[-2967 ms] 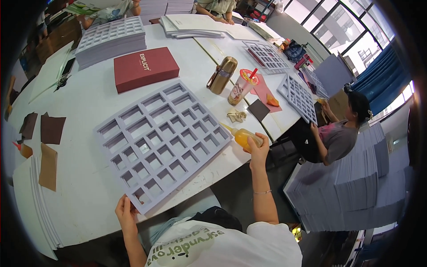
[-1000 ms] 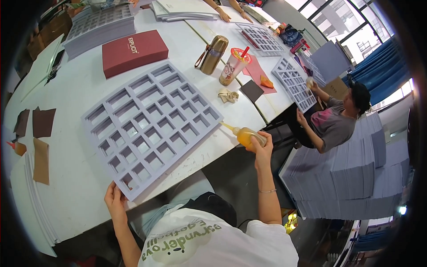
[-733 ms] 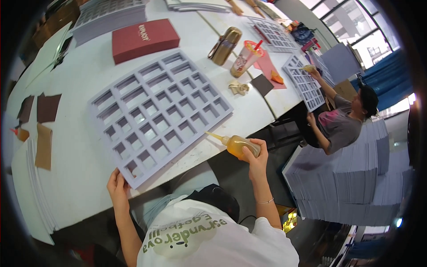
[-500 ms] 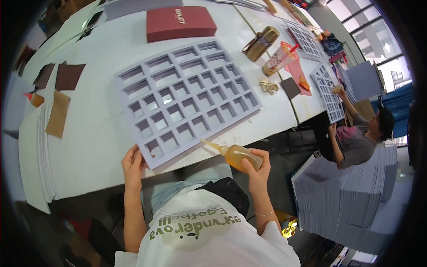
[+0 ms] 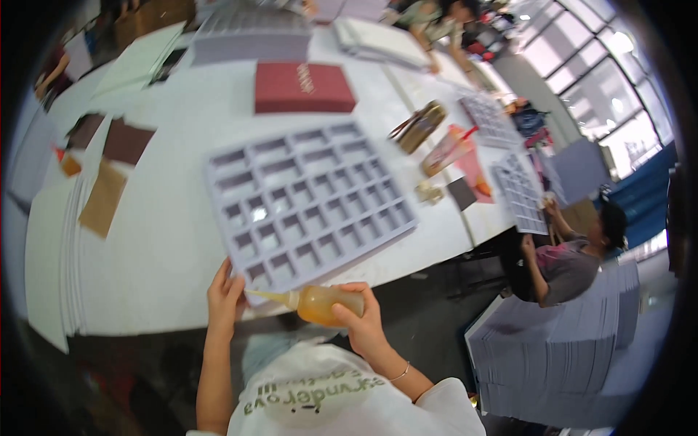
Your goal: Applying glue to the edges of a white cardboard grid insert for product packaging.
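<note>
A pale grey compartment tray (image 5: 342, 262), a grid of larger and smaller open cells, lies at a slant near the table's front edge. My left hand (image 5: 224, 299) grips its near left corner, fingers and thumb closed on the wall. In my right hand (image 5: 361, 320) is a squeeze bottle (image 5: 317, 304) of amber liquid, probably glue, held on its side with the fingers wrapped round it. Its long thin nozzle points left and its tip is at the tray's near left corner, close to my left thumb. Whether any liquid comes out cannot be seen.
Behind the tray sits a red box (image 5: 304, 89). To the right stand a gold flask (image 5: 422, 129), a drink cup (image 5: 445, 152) and a crumpled scrap (image 5: 429, 192). Brown sheets (image 5: 103, 198) lie left. A co-worker (image 5: 574, 254) handles another grid tray (image 5: 520, 192) at right.
My right hand has brought the bottle left, its nozzle going from the middle of the tray's near edge to the left corner. My left hand stays at that corner. The whole view has shifted.
</note>
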A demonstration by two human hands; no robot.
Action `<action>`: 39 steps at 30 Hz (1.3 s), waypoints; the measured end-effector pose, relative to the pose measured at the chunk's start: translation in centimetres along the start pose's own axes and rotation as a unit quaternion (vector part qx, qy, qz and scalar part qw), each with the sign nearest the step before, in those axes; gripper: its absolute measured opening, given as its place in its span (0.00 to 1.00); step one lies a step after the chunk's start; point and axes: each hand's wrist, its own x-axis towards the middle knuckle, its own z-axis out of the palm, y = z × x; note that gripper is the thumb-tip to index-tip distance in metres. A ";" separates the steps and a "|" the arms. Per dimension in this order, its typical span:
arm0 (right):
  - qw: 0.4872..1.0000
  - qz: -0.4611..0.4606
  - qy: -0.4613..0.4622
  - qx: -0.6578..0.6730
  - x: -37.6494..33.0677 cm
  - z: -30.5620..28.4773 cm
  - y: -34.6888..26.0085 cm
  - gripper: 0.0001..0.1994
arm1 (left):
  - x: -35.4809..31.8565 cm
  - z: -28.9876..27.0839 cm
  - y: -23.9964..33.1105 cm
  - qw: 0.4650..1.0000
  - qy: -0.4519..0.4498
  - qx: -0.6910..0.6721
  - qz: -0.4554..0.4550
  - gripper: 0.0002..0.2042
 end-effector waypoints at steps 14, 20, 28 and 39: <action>0.995 -0.100 0.004 -0.001 8.2 -0.2 -9.4 0.19 | 8.5 -11.3 6.0 0.998 -0.013 -0.035 0.042 0.18; 0.995 -0.096 -0.020 -0.004 12.7 2.3 -8.1 0.20 | 7.5 -14.0 -1.4 0.948 0.247 0.049 0.197 0.12; 0.996 -0.060 -0.037 -0.049 17.4 5.2 -6.8 0.20 | 0.4 -6.9 -3.7 0.855 0.298 0.292 0.307 0.11; 0.980 -0.133 -0.043 -0.141 26.5 9.5 -6.2 0.19 | 0.6 -5.7 -1.2 0.751 0.279 0.520 0.297 0.25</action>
